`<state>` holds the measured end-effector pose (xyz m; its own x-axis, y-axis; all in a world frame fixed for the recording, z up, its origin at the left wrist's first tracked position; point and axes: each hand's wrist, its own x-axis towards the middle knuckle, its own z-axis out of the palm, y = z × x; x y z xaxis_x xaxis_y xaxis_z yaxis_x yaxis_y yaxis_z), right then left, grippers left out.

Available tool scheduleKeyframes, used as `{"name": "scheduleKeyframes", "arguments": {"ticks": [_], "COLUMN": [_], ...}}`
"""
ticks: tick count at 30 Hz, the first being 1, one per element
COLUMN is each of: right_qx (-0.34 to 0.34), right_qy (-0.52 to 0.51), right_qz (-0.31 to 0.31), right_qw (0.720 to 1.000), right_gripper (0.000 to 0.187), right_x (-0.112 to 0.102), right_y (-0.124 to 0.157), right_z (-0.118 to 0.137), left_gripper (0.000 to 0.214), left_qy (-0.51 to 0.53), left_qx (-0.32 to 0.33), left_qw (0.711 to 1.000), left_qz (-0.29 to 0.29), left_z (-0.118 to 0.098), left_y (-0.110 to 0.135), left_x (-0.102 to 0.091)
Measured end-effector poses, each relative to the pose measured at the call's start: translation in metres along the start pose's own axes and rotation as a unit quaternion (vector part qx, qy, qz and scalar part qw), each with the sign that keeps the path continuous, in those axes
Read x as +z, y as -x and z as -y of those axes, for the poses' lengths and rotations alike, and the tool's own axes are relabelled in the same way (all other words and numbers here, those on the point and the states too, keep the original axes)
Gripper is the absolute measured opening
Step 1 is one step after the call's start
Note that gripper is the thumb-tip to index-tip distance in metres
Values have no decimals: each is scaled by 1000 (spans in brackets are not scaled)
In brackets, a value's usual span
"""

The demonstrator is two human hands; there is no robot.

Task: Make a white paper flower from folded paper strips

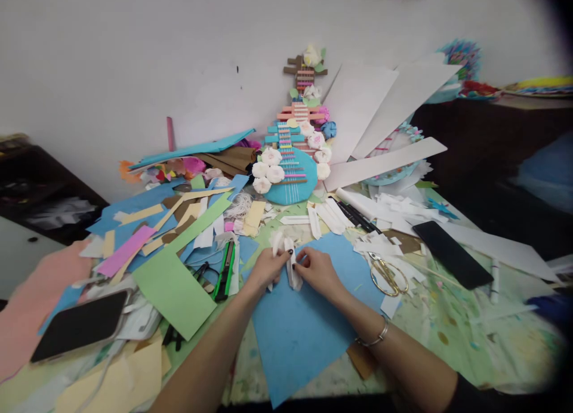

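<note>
At center, the left hand and right hand grip a white strip, apparently paper; a blue sheet lies beneath. Scissors rest center-right.

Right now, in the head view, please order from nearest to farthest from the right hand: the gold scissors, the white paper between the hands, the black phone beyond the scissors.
1. White paper: at the fingers of the right hand.
2. Gold scissors: to its right.
3. Black phone: farther right, past the scissors.
</note>
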<state>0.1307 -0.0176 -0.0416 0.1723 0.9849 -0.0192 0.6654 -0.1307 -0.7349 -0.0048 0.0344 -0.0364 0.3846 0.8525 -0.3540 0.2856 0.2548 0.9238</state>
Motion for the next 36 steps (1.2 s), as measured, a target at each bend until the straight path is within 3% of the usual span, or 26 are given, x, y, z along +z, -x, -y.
{"name": "scheduleKeyframes", "arguments": {"ticks": [4,7,11,15,19,21,24,36], "right_qx": [-21,-48,-56,-50,-23,-5,26,-8], "right_qy": [-12,-35,-76,-159,-323,-379,-424,-405], "right_qz": [2,13,-10,-71,29,80,85,81], "right_qw": [1000,998,996,983,946,922,901,911], "right_gripper": [14,16,15,25,45,44,36,28], "right_x": [1,0,-3,-13,-30,-35,-39,-43], "right_y": [1,2,2,-1,-4,-4,-3,-1], "right_z": [-3,-4,-6,-12,-16,-17,-19,-15], "left_gripper": [19,13,14,15,14,15,16,15], "left_qy": [-128,-162,-128,-34,6,-2,-14,-30], "left_qx": [27,30,30,42,68,78,80,109], "left_qw": [991,985,990,999,994,991,990,985], "left_qz": [-29,-48,-51,5,81,105,117,134], "left_z": [-1,0,1,-3,-7,-9,-11,-12], "left_y": [-1,-2,-1,6,12,14,17,18], "left_x": [1,2,1,-2,-5,-5,-4,-3]}}
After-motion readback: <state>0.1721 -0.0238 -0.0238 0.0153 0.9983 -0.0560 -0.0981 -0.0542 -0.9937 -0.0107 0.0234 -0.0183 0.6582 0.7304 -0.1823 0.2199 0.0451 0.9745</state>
